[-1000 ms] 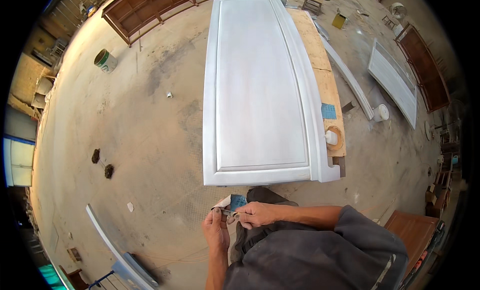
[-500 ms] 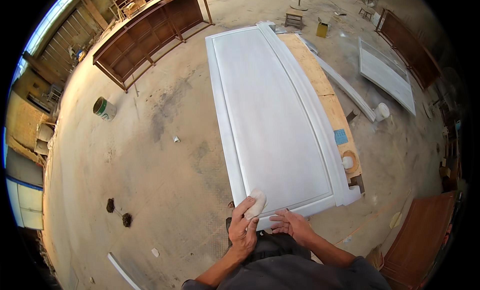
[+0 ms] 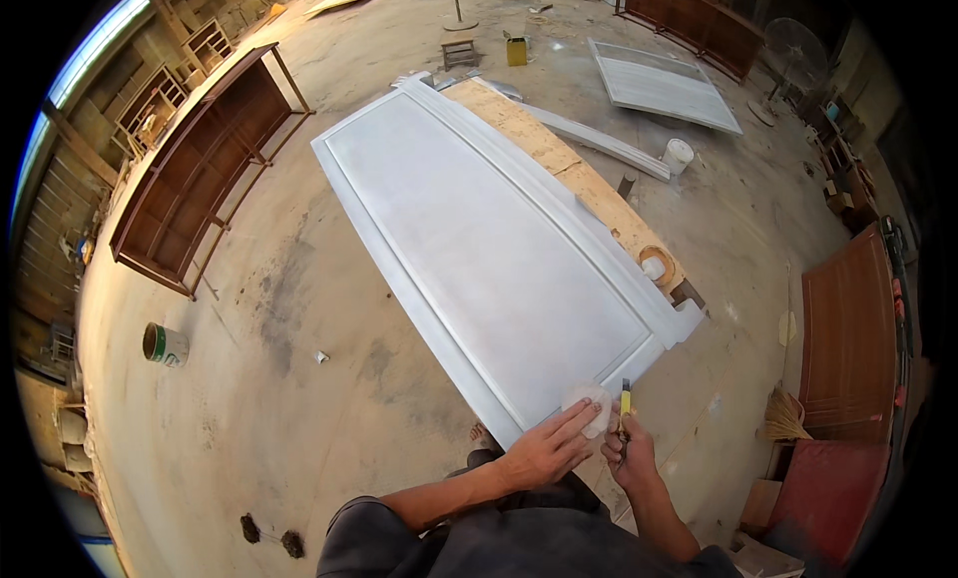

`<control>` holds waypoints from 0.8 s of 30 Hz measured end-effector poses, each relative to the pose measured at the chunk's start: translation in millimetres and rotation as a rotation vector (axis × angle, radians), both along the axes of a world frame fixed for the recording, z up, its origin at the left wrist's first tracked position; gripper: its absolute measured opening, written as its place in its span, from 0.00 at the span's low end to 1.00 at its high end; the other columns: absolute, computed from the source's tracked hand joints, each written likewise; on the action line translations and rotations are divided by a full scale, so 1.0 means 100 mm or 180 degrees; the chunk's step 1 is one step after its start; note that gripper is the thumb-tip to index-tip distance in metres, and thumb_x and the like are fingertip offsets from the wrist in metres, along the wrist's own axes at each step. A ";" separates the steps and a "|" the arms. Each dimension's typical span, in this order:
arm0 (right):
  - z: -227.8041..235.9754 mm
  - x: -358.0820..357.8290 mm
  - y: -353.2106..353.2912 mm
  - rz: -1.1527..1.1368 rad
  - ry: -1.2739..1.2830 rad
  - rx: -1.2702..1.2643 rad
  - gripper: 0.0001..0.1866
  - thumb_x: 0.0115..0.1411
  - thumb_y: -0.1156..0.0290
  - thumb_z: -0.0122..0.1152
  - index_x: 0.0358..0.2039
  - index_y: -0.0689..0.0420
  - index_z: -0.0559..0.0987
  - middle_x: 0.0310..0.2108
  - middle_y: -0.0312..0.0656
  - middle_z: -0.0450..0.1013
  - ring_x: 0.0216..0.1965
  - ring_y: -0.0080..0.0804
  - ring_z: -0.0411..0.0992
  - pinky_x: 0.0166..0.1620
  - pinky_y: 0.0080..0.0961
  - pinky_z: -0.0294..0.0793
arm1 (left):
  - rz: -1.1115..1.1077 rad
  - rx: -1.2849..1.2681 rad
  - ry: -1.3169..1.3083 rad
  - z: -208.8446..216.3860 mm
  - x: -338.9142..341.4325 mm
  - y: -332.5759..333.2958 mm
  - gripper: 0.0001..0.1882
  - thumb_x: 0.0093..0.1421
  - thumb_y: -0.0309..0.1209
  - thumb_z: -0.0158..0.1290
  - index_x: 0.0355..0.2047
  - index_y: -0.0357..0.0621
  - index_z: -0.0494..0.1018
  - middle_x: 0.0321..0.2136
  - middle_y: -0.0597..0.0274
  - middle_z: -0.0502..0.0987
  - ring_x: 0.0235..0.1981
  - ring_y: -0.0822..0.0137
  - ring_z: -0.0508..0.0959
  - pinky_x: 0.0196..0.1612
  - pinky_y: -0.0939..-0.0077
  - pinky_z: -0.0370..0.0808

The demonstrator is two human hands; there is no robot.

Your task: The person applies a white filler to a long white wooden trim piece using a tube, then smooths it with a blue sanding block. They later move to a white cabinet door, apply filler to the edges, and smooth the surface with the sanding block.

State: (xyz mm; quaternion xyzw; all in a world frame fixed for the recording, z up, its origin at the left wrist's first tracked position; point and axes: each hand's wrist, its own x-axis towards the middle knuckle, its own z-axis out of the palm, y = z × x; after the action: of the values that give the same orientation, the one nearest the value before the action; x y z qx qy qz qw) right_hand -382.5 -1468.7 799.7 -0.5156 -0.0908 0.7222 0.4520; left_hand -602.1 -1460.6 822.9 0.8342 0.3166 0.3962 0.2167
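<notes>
Head view, looking down. White-primed door panel (image 3: 489, 244) lies flat, running from upper centre of the frame down to lower centre-right. Surface matt, pale grey-white, with a raised moulded border around one long recessed field; finish looks chalky and slightly uneven in tone. Its near end is just in front of the person.

Left hand (image 3: 544, 448) at lower centre, palm down on the panel's near corner, fingers spread flat and pressing a small white pad (image 3: 591, 410), sandpaper or cloth, cannot tell which. Fingers extended over the pad, not curled around it.

Right hand (image 3: 629, 448) just beside the left, touching or nearly touching it. Fingers closed around a slim tool with a yellow handle (image 3: 626, 403), held upright at the panel's edge; tip of the tool too small to make out.

Panel rests partly over a bare chipboard sheet (image 3: 559, 169) that shows along its right side. On that sheet, near the panel's lower right corner, a roll of tape (image 3: 656, 266).

On the concrete floor (image 3: 249, 378): green-and-white paint can (image 3: 165, 344) at left, white bucket (image 3: 678, 156) at upper right, a second white panel (image 3: 664, 84) beyond it, a yellow can (image 3: 516, 51) at top centre. Dark brown shelf frame (image 3: 195, 169) lies at upper left; brown wooden door (image 3: 848, 328) at right.
</notes>
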 end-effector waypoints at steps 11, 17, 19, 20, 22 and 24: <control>-0.33 0.10 -0.03 0.0288 -0.3573 0.0514 0.24 0.71 0.68 0.51 0.67 0.52 0.72 0.26 0.51 0.73 0.28 0.40 0.73 0.38 0.36 0.74 | 0.0549 0.0428 0.1169 -0.63 -0.56 1.94 0.30 0.63 0.21 0.56 0.61 0.18 0.59 0.70 0.29 0.53 0.70 0.28 0.56 0.69 0.43 0.64; -0.51 -0.33 0.18 -0.0434 -0.4665 0.0334 0.29 0.66 0.73 0.54 0.68 0.46 0.71 0.31 0.55 0.75 0.31 0.51 0.75 0.39 0.42 0.76 | 0.0337 0.0952 0.1287 -0.99 -0.46 3.33 0.26 0.69 0.26 0.52 0.61 0.18 0.59 0.71 0.31 0.53 0.73 0.34 0.53 0.73 0.46 0.58; -0.52 -0.45 0.27 -0.0476 -0.4877 0.0097 0.29 0.65 0.74 0.55 0.68 0.45 0.72 0.30 0.54 0.74 0.30 0.52 0.75 0.38 0.43 0.76 | 0.0282 0.1028 0.1263 -1.09 -0.39 3.70 0.27 0.70 0.28 0.51 0.61 0.19 0.59 0.71 0.32 0.53 0.73 0.35 0.53 0.73 0.47 0.57; -0.48 -0.51 0.32 -0.0447 -0.4893 -0.0087 0.29 0.65 0.74 0.56 0.67 0.45 0.72 0.30 0.55 0.74 0.30 0.53 0.75 0.37 0.44 0.77 | 0.0257 0.1028 0.1264 -1.16 -0.37 3.88 0.27 0.71 0.29 0.51 0.62 0.19 0.59 0.71 0.33 0.54 0.73 0.36 0.53 0.74 0.48 0.57; -0.44 -0.60 0.36 -0.0494 -0.4950 -0.0272 0.29 0.65 0.75 0.56 0.66 0.45 0.73 0.29 0.55 0.74 0.28 0.54 0.75 0.35 0.45 0.77 | 0.0180 0.1043 0.1239 -1.22 -0.29 4.15 0.27 0.73 0.33 0.49 0.62 0.22 0.61 0.72 0.35 0.54 0.73 0.37 0.52 0.74 0.49 0.55; -0.45 -0.66 0.38 -0.0607 -0.5051 -0.0257 0.27 0.65 0.75 0.56 0.65 0.46 0.74 0.28 0.55 0.74 0.25 0.55 0.74 0.31 0.46 0.76 | 0.0243 0.0942 0.1480 -1.39 -0.26 4.31 0.28 0.74 0.36 0.47 0.63 0.23 0.60 0.72 0.36 0.54 0.73 0.39 0.53 0.74 0.50 0.54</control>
State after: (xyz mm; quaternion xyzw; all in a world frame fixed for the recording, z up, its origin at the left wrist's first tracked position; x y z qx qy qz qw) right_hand -448.0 -1430.6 754.9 -0.8971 -0.3145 0.1010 0.2933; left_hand -628.1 -1029.5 684.1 0.9127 0.3277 0.2440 -0.0010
